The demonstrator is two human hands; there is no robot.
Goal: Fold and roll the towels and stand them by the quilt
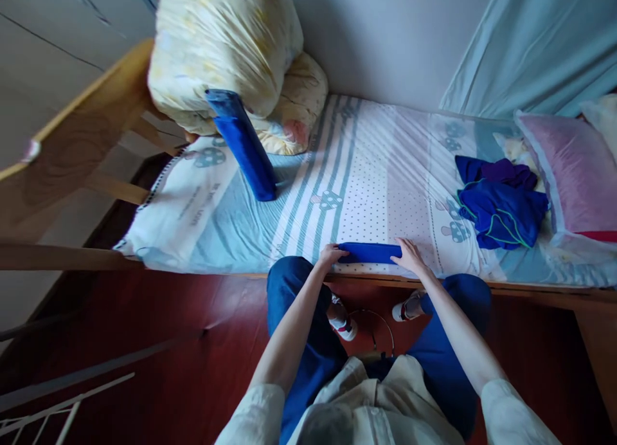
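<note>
A folded blue cloth [369,253], flat and narrow, lies along the near edge of the bed in front of my knees. My left hand [331,254] grips its left end, the thumb on the near side. At the opposite end, my right hand [409,256] holds it the same way, with the fingers around the far edge. Further left on the bed sits a row of folded blue cloths [247,155]. To the right, a crumpled heap of blue clothing with green trim [504,210] lies beside a purple cloth [508,173].
The bed has a patterned sheet [361,155]. Bulky yellow bedding [226,46] is piled at its left end, near a wooden rail [96,117]. A pink pillow [578,168] is at the right, below a pale curtain [544,53]. The floor [193,368] is dark red.
</note>
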